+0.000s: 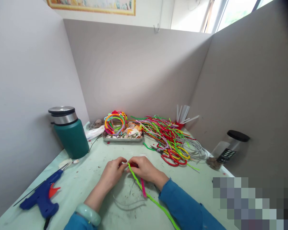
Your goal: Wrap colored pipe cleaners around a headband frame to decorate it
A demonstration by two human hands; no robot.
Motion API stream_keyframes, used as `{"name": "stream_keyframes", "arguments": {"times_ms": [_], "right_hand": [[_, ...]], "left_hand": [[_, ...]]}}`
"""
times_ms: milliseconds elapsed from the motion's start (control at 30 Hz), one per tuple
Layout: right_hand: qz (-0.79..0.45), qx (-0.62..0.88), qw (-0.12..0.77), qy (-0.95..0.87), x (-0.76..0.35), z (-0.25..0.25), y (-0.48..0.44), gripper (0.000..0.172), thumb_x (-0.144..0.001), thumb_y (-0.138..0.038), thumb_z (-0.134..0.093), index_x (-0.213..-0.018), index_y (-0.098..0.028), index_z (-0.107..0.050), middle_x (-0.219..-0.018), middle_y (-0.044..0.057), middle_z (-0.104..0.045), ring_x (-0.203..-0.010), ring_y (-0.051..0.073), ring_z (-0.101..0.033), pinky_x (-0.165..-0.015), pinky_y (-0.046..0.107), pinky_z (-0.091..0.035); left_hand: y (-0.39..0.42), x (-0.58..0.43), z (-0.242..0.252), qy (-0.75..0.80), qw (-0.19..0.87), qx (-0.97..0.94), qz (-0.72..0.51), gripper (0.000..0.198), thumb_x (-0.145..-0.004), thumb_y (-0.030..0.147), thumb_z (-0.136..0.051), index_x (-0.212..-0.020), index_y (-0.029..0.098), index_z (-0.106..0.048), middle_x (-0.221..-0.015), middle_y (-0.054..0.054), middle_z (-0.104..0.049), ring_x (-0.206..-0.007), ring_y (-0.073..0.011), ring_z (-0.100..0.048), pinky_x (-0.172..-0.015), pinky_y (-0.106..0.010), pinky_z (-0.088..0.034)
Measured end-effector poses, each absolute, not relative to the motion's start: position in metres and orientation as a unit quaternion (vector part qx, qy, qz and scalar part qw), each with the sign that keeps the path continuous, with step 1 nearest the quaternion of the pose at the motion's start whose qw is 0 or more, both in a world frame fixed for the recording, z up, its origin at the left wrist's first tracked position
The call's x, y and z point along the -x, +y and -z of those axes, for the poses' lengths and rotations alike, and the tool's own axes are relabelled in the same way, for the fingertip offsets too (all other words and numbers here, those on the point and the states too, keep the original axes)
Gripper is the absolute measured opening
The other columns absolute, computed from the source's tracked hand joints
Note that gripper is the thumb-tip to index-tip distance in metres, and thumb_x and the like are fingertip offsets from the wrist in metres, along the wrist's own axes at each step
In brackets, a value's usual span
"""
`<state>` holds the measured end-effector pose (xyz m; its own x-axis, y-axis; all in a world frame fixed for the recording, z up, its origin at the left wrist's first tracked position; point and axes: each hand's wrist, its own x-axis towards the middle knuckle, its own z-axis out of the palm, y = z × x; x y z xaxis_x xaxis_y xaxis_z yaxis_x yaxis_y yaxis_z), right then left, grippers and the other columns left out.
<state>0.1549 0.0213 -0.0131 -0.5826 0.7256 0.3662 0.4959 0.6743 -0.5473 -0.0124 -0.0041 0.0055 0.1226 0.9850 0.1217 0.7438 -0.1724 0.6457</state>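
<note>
My left hand [112,175] and my right hand [143,168] meet over the middle of the table, fingertips pinched together. From between them a bright green pipe cleaner [156,202] runs down to the lower right, its upper end at my right fingertips. A short pink pipe cleaner [143,188] hangs below my right hand and crosses the green one. A thin grey wire [128,209] curves on or just above the table beneath my hands. What my left fingertips grip is hidden. A pale green bangle [88,214] circles my left wrist.
A blue glue gun [44,193] and a green bottle [72,137] stand left. Behind are a metal tray [122,139] of shells with coloured rings [115,123], piled pipe cleaners [160,127], red-handled scissors [174,158] and coiled wire [194,148]. A black-lidded jar [228,151] is at right. Grey partitions enclose the table.
</note>
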Motion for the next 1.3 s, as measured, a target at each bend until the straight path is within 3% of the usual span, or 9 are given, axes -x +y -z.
{"name": "stream_keyframes", "arguments": {"times_ms": [133,267,400,533,767,867,1000,1167,1300], "right_hand": [[-0.159,0.341,0.31,-0.873,-0.157,0.007,0.019,0.027,-0.075,-0.038,-0.06,-0.092,-0.017,-0.06,-0.078,0.003,-0.062,-0.068,0.013,-0.054,-0.063,0.023,-0.039],[-0.154,0.322,0.339,-0.87,-0.159,-0.001,0.015,0.042,-0.07,-0.04,-0.065,-0.105,-0.018,-0.056,-0.094,0.006,-0.059,-0.079,0.016,-0.054,-0.07,0.025,-0.04],[-0.226,0.326,0.39,-0.831,-0.158,-0.001,0.017,0.03,-0.078,-0.029,-0.057,-0.106,-0.02,-0.056,-0.1,0.006,-0.058,-0.082,0.015,-0.054,-0.073,0.025,-0.041],[-0.36,0.376,0.422,-0.743,-0.156,0.007,0.025,0.024,-0.085,-0.033,-0.045,-0.095,-0.017,-0.06,-0.084,0.003,-0.061,-0.068,0.012,-0.054,-0.062,0.022,-0.042],[-0.555,0.375,0.319,-0.67,-0.163,0.006,0.027,0.044,-0.082,-0.052,-0.04,-0.081,-0.012,-0.059,-0.062,0.003,-0.061,-0.042,0.008,-0.047,-0.042,0.019,-0.036],[-0.57,0.355,0.247,-0.699,-0.174,-0.004,0.025,0.034,-0.075,-0.046,-0.055,-0.074,-0.012,-0.061,-0.054,0.0,-0.058,-0.038,0.006,-0.044,-0.04,0.018,-0.034],[-0.538,0.351,0.237,-0.729,-0.188,-0.019,0.023,0.03,-0.074,-0.041,-0.057,-0.069,-0.012,-0.064,-0.045,-0.004,-0.049,-0.037,0.005,-0.038,-0.038,0.017,-0.029],[-0.527,0.336,0.374,-0.685,-0.198,-0.028,0.03,0.03,-0.076,-0.04,-0.054,-0.064,-0.012,-0.061,-0.048,-0.002,-0.049,-0.043,0.007,-0.041,-0.042,0.019,-0.03],[-0.451,0.428,0.502,-0.601,-0.209,-0.02,0.047,0.035,-0.08,-0.044,-0.046,-0.065,-0.013,-0.056,-0.049,-0.001,-0.048,-0.042,0.008,-0.04,-0.042,0.021,-0.03]], "left_hand": [[-0.004,0.015,-0.007,0.596,0.181,-0.734,-0.271,0.026,-0.079,0.033,-0.043,-0.085,0.023,-0.067,-0.086,-0.004,-0.069,-0.077,-0.0163,-0.059,-0.067,-0.022,-0.036],[-0.004,0.019,-0.009,0.635,0.145,-0.714,-0.256,0.027,-0.08,0.034,-0.042,-0.077,0.023,-0.067,-0.076,-0.004,-0.069,-0.07,-0.0159,-0.058,-0.063,-0.022,-0.034],[-0.003,0.025,-0.013,0.655,0.148,-0.689,-0.273,0.027,-0.079,0.036,-0.043,-0.075,0.023,-0.066,-0.071,-0.002,-0.068,-0.067,-0.0146,-0.057,-0.06,-0.021,-0.033],[-0.001,0.033,-0.02,0.686,0.146,-0.641,-0.31,0.028,-0.078,0.038,-0.042,-0.078,0.022,-0.066,-0.071,0.0,-0.067,-0.067,-0.0143,-0.056,-0.06,-0.021,-0.033],[0.004,0.051,-0.02,0.755,0.112,-0.532,-0.367,0.033,-0.076,0.043,-0.042,-0.081,0.022,-0.066,-0.074,-0.002,-0.068,-0.069,-0.0176,-0.057,-0.059,-0.023,-0.034],[0.005,0.058,-0.018,0.771,0.096,-0.513,-0.363,0.035,-0.077,0.044,-0.041,-0.082,0.021,-0.066,-0.076,-0.004,-0.068,-0.069,-0.0189,-0.057,-0.057,-0.023,-0.033],[0.005,0.061,-0.016,0.781,0.075,-0.523,-0.334,0.035,-0.078,0.045,-0.04,-0.083,0.021,-0.066,-0.076,-0.005,-0.068,-0.067,-0.0194,-0.057,-0.055,-0.024,-0.032],[0.005,0.055,-0.013,0.715,0.077,-0.619,-0.314,0.03,-0.078,0.04,-0.042,-0.081,0.023,-0.067,-0.08,-0.004,-0.069,-0.071,-0.0176,-0.058,-0.06,-0.023,-0.034],[0.002,0.043,-0.016,0.599,0.189,-0.711,-0.317,0.031,-0.077,0.04,-0.043,-0.075,0.021,-0.067,-0.074,-0.001,-0.067,-0.069,-0.0154,-0.056,-0.063,-0.021,-0.036]]}}
